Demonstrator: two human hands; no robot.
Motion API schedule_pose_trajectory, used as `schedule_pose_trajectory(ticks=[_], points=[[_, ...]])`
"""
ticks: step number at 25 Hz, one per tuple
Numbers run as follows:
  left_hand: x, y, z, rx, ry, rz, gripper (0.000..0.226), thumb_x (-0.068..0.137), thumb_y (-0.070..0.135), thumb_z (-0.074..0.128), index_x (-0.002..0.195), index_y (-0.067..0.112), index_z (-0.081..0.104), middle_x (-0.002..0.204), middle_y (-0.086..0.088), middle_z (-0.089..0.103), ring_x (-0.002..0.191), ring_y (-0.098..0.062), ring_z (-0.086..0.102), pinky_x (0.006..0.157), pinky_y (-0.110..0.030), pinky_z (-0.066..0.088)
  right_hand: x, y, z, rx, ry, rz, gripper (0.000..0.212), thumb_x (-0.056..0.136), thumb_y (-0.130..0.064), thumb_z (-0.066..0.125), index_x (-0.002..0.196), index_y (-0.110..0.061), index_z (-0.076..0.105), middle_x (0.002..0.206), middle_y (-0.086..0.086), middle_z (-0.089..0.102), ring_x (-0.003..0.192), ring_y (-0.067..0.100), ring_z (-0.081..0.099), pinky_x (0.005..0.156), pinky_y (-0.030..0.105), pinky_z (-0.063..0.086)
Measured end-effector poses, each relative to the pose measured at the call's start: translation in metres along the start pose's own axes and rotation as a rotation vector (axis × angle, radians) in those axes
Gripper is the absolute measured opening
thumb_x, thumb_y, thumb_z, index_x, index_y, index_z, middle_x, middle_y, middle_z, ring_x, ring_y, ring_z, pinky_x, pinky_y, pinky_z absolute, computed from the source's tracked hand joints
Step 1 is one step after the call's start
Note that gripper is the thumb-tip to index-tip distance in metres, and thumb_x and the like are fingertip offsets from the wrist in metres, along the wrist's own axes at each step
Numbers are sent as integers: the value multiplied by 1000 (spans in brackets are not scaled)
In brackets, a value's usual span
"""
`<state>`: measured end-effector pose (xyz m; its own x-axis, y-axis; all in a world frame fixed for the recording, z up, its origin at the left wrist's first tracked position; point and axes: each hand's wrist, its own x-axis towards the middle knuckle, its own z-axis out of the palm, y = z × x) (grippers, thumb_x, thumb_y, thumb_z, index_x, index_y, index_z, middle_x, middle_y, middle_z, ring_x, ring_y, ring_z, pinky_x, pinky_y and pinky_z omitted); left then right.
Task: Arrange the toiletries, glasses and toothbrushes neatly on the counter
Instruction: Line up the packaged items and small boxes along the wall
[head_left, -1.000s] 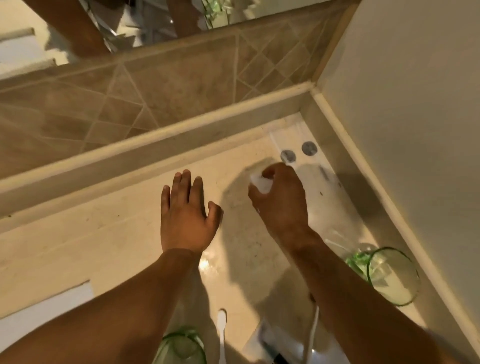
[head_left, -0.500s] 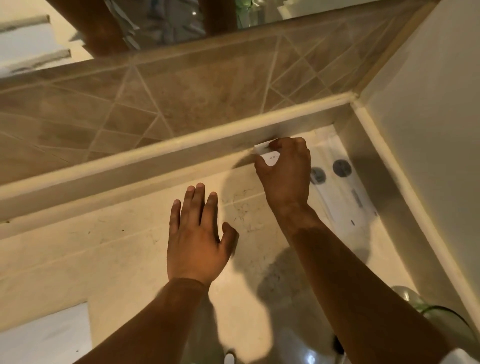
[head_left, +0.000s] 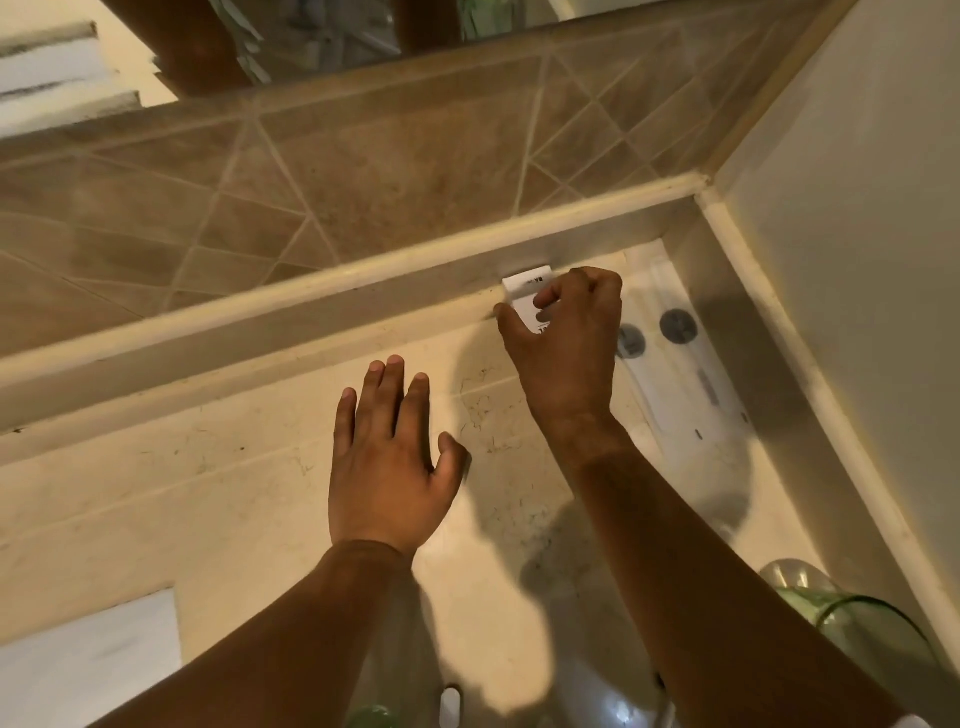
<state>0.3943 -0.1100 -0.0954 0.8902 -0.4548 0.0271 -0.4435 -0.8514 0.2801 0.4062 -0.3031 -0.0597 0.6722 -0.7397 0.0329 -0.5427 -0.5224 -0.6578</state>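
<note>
a pale stone counter (head_left: 218, 499) is seen from above, bounded at the back by a raised ledge (head_left: 311, 306) under brown diagonal tiles (head_left: 363, 171), and on the right by a cream wall (head_left: 872, 208). a strip of mirror (head_left: 322, 36) is caught along the top edge. a white surface (head_left: 78, 660) is cut off at the lower left corner.

two bare forearms are extended over the counter from the bottom of the view. the left hand (head_left: 384, 467) is laid flat on the counter near the middle, palm down, its grip spread and nothing held in it. the right hand (head_left: 566, 338) is placed further back, at the foot of the ledge, and its grip is pinched on a small white box (head_left: 530, 291) with dark print; the box is held upright against the ledge face, with its lower part hidden by the fingers (head_left: 550, 299).

just right of that hand, flat white packets (head_left: 691, 384) with two round grey marks are lain in the back right corner of the counter. a green-tinted glass (head_left: 872, 639) is stood at the lower right, close to the wall and partly cut off. at the bottom edge, a white toothbrush end (head_left: 450, 704) is seen beside a hint of a second green glass (head_left: 371, 717), too cropped to be read further.
</note>
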Motion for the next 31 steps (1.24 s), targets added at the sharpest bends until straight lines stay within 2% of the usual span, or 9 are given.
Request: schedule_pose_trajectory(ticks=[3, 7, 12, 15, 18, 22, 25, 31], points=[[0, 2, -4, -23, -21, -14, 66, 94, 47, 39, 153, 18, 42, 168, -6, 26, 158, -19, 13, 129, -41, 4, -51, 1, -22, 17, -16, -22, 36, 89, -57, 66, 104, -27, 53, 117, -1, 51, 104, 19, 59, 91, 34, 58], [-3, 3, -8, -54, -30, -13, 65, 94, 44, 42, 153, 16, 42, 169, -7, 25, 158, -19, 12, 129, -43, 5, -152, 17, -60, 126, -51, -126, 15, 90, -28, 70, 97, -19, 60, 103, -1, 57, 88, 17, 60, 76, 41, 56], [-3, 5, -11, -85, -23, -4, 63, 94, 38, 48, 151, 12, 45, 167, -11, 29, 157, -24, 16, 129, -46, 7, -246, 72, -116, 46, -151, -92, 19, 86, -12, 66, 98, -23, 57, 106, -7, 51, 96, 11, 53, 83, 34, 52], [-4, 7, -13, -80, -24, 4, 63, 95, 38, 48, 151, 11, 44, 167, -12, 29, 157, -25, 16, 128, -47, 7, -280, 106, -144, -57, -138, 16, 23, 83, -9, 71, 100, -21, 60, 115, -5, 48, 104, 16, 51, 87, 41, 52], [-5, 8, -15, -80, -26, -2, 63, 96, 39, 46, 153, 12, 41, 167, -10, 27, 157, -23, 14, 129, -45, 5, -295, 126, -157, -185, -104, 78, 36, 76, -7, 80, 106, -18, 63, 125, 3, 47, 113, 24, 47, 93, 48, 52], [-5, 10, -18, -81, -36, 3, 63, 97, 39, 45, 154, 12, 40, 168, -9, 24, 158, -22, 13, 129, -44, 4, -296, 133, -161, -284, -113, 141, 43, 73, -13, 85, 107, -20, 60, 130, 8, 48, 117, 25, 44, 92, 44, 51], [-5, 10, -19, -86, -34, 10, 64, 96, 39, 44, 154, 12, 40, 168, -9, 25, 158, -22, 13, 129, -44, 4, -295, 130, -163, -246, -105, 170, 43, 73, -11, 86, 107, -18, 62, 124, 8, 53, 114, 23, 48, 92, 41, 52], [-4, 8, -17, -79, -31, 0, 62, 97, 38, 47, 153, 12, 41, 168, -10, 25, 158, -23, 14, 129, -45, 5, -268, 90, -152, 3, -75, 48, 48, 77, -14, 83, 114, -25, 54, 128, 3, 49, 115, 17, 53, 91, 22, 53]])
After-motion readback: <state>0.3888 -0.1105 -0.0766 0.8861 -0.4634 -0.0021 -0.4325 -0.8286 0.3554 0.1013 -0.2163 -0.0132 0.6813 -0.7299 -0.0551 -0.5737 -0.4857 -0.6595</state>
